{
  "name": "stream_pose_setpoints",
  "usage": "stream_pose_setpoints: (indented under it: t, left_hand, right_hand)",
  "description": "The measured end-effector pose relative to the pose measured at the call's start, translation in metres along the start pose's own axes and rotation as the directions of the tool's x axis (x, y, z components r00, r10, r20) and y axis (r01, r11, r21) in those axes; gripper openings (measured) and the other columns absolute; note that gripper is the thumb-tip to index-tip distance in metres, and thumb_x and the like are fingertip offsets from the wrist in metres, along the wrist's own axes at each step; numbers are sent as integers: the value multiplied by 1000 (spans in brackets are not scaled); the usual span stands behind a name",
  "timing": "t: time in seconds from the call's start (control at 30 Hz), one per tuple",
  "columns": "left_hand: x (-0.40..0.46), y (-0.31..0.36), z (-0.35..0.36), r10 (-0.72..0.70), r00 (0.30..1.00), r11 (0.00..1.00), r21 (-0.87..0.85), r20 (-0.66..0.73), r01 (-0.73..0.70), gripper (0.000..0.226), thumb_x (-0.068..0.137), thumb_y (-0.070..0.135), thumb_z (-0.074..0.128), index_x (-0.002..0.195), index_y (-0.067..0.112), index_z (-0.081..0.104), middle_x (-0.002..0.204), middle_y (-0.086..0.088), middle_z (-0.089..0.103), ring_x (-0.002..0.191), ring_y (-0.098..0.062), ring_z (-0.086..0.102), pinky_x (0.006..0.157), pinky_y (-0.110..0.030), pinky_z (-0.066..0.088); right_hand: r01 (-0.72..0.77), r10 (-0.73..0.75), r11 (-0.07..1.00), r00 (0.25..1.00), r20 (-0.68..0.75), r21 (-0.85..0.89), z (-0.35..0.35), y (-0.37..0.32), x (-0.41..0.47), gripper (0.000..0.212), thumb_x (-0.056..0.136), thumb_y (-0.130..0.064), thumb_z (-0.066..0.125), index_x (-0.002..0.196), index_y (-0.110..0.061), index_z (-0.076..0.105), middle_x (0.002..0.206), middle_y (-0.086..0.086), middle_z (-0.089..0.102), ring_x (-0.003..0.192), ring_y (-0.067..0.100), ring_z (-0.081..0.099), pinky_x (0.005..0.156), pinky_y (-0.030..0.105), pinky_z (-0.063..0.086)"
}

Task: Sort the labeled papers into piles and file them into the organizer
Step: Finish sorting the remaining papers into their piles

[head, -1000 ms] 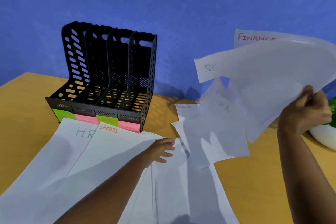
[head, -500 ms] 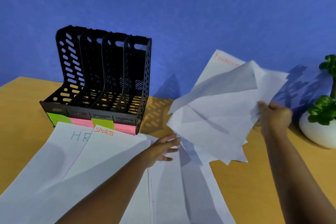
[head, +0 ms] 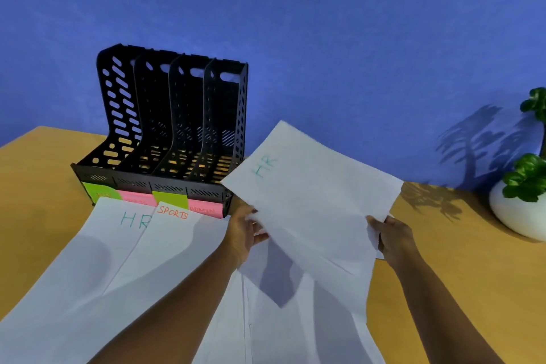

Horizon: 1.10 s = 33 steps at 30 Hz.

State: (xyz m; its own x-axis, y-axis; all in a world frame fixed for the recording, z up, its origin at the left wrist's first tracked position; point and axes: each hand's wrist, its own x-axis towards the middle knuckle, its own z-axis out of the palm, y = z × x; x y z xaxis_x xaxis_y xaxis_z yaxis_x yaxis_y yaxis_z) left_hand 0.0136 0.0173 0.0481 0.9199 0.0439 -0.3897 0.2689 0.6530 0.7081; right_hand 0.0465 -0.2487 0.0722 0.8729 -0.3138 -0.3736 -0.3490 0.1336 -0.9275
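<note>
Both hands hold a loose stack of white papers (head: 313, 201) above the table, its top sheet marked HR in green. My left hand (head: 243, 233) grips the stack's left edge and my right hand (head: 393, 238) grips its right edge. On the table to the left lie a sheet marked HR (head: 97, 245) and, overlapping it, a sheet marked SPORTS (head: 165, 248). More white sheets (head: 295, 328) lie under the held stack. The black four-slot organizer (head: 165, 133) stands empty at the back left, with green and pink labels (head: 170, 199) along its front.
A white pot with a green plant (head: 517, 210) sits at the table's right edge. The wooden table (head: 437, 260) runs up to a blue wall behind the organizer.
My right hand brought the fanned, raised papers down and toward the centre. My left hand left the sheets on the table and took the stack's left edge. An HR sheet now faces up.
</note>
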Motion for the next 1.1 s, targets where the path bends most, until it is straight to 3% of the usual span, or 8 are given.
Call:
stream_pose_setpoints:
  t: [0.07,0.17,0.3,0.43,0.53,0.63,0.77,1.1]
  left_hand:
    - [1,5,1,7,1000,993,-117,-9,-8,28,91,27,51,116,18,57,107,-8,64,90,-24,63,86,-41,51]
    - [0,6,2,68,979,976,218,-191,-25,44,89,20,60,131,14,49,125,-9,60,112,-30,58,97,-43,47]
    - [-4,19,-2,225,925,967,184,-305,-175,41,90,7,56,130,3,49,131,-15,56,107,-24,54,98,-41,44]
    - [-9,46,-23,399,822,915,236,-406,-327,43,90,2,55,132,1,46,136,-16,51,117,-27,53,108,-43,38]
    - [-8,68,-55,530,713,833,441,-459,-334,40,88,7,59,125,-7,51,129,-23,56,114,-29,56,97,-34,42]
    - [-11,88,-90,622,615,711,678,-484,-185,40,88,20,62,116,-7,59,118,-27,62,112,-39,59,96,-42,45]
    - [-16,114,-130,700,635,364,928,-326,75,32,94,3,40,122,-3,55,120,-31,58,113,-46,51,97,-44,39]
    - [-25,139,-222,675,520,184,802,-524,569,38,88,0,40,122,7,54,126,-27,52,120,-39,43,104,-45,25]
  right_hand:
    - [-3,3,1000,1000,13,-7,-2,7,1,6,85,-4,63,79,-3,62,45,-1,63,57,18,54,51,25,39]
    - [-14,13,1000,997,71,8,-2,14,-3,7,79,-7,69,83,-4,65,43,-8,65,52,20,56,49,22,39]
    - [7,-9,999,999,52,36,4,22,-6,55,35,-49,87,66,-11,63,48,1,62,47,17,56,39,20,43]
    - [-19,16,998,999,52,55,0,20,-9,21,80,-10,70,99,-5,62,84,10,61,65,24,55,58,31,47]
    - [-20,18,999,999,32,39,-6,26,0,25,84,-4,65,108,1,60,82,10,61,65,25,55,58,32,45]
    - [-43,43,999,999,22,-7,-6,32,6,33,83,-5,65,113,7,58,78,8,60,66,26,55,58,32,46]
    - [-54,54,997,998,13,-50,-6,41,14,38,83,-7,66,117,8,58,93,17,63,83,33,58,64,32,49]
    - [-86,86,992,996,-4,-93,-2,56,37,41,86,-9,63,123,5,53,124,24,57,94,30,52,67,34,45]
